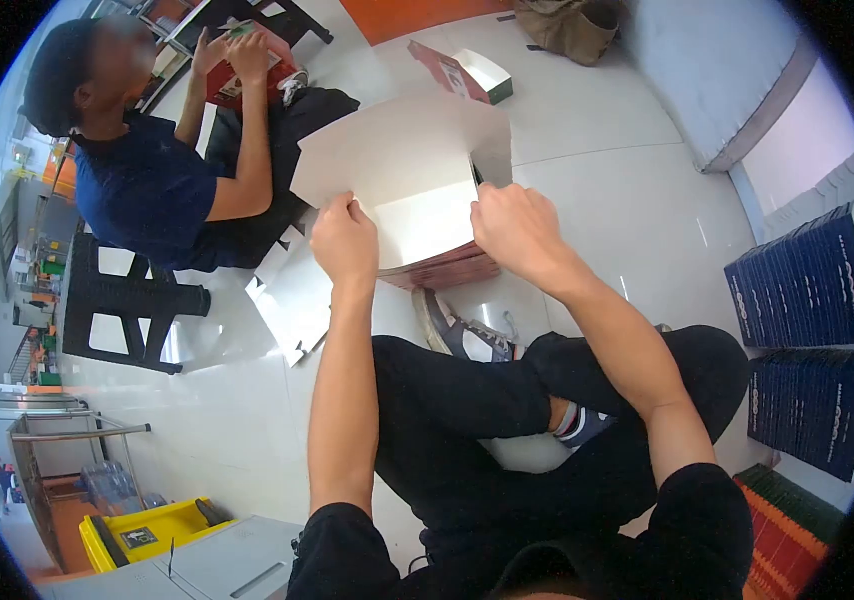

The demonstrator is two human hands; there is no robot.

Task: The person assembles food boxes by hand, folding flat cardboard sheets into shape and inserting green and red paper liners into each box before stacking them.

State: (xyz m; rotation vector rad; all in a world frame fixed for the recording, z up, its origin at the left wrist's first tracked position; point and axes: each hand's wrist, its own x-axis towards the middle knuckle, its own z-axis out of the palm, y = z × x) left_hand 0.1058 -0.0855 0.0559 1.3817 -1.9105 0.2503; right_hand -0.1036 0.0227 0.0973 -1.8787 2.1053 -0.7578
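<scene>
Pale floor (617, 205) surrounded the open box (422, 228), which lay between left hand (347, 243) and right hand (519, 228), each clamped on a side edge, flap (397, 145) far

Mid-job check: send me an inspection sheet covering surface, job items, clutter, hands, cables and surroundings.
Surface: glossy, pale tiled floor.
Job items: open white-lined cardboard box, its broad far flap raised, above what looks like a reddish layered stack.
Clutter: flat white cut-out cardboard sheet on the left; open red-and-green cardboard box beyond.
Hands: left hand grips the box's left side, right hand its right.
Cables: nothing clearly seen.
Surroundings: seated co-worker in navy short-sleeved shirt; dark-blue stacks of flat sheets, right.
</scene>
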